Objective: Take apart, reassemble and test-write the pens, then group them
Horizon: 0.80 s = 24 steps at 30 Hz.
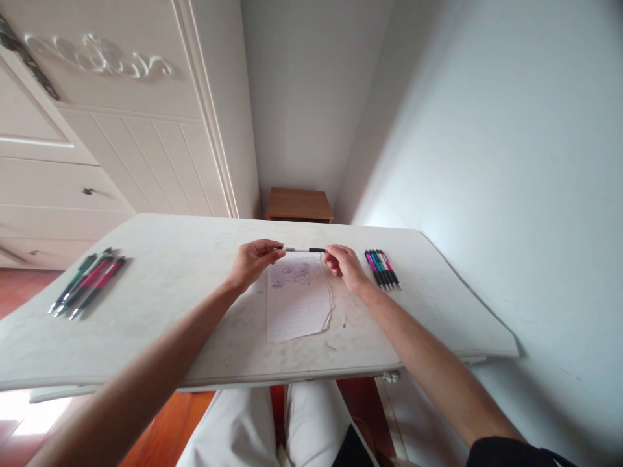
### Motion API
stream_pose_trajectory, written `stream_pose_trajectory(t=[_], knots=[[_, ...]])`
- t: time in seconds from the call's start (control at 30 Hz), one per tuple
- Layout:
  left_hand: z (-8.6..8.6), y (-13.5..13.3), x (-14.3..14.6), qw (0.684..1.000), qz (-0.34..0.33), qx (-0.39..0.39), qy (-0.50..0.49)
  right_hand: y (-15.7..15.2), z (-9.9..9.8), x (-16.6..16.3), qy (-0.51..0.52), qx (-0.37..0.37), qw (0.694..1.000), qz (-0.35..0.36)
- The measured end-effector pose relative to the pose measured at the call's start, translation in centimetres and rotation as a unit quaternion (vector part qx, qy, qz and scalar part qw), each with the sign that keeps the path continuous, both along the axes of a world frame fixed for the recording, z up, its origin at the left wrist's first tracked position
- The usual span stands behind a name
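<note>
A scuffed white table [170, 259] bears scribbled paper [296, 314], a pen cluster [91, 277] left and a pen row [382, 270] right

Soft light lay over my desk [160, 272]; glare bleached the floor [43, 418] at lower left, and the pens [92, 280] on my left blurred.

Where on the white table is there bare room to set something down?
A wide bare patch of the table lies between the left pens and the left hand; another runs from the right pens to the table's right edge. Crowded: the middle, where left hand and right hand hold a pen by the paper's far edge.
</note>
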<state>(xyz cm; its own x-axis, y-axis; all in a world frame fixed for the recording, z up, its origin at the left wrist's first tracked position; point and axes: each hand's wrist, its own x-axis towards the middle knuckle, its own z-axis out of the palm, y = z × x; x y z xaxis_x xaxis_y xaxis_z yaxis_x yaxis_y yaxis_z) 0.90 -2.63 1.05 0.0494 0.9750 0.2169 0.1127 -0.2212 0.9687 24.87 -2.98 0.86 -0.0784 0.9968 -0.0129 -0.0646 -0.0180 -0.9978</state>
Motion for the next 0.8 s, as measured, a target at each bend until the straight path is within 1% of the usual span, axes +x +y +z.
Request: stream_pose_trajectory(t=[0.1, 0.2, 0.4, 0.53, 0.63, 0.8], knots=[[0.0, 0.0, 0.0, 0.999, 0.020, 0.018, 0.023, -0.1, 0.0, 0.0, -0.004, -0.016, 1.000, 0.010], [0.0, -0.1, 0.1, 0.998, 0.032, 0.034, 0.047, -0.2, 0.1, -0.1, -0.002, -0.015, 1.000, 0.005], [0.0, -0.1, 0.1, 0.992, 0.053, 0.059, 0.098, -0.3, 0.1, -0.1, -0.033, 0.036, 0.999, 0.002], [0.0, -0.2, 0.3, 0.989, 0.068, 0.057, 0.119, -0.3, 0.0, -0.1, -0.047, 0.062, 0.997, 0.000], [0.3, -0.5, 0.5, 0.988, 0.066, 0.053, 0.132, -0.3, -0.1, 0.0, -0.053, 0.084, 0.995, 0.002], [0.7, -1.0, 0.4, 0.973, 0.062, 0.090, 0.203, -0.4, -0.2, 0.0, -0.065, 0.106, 0.992, 0.016]])
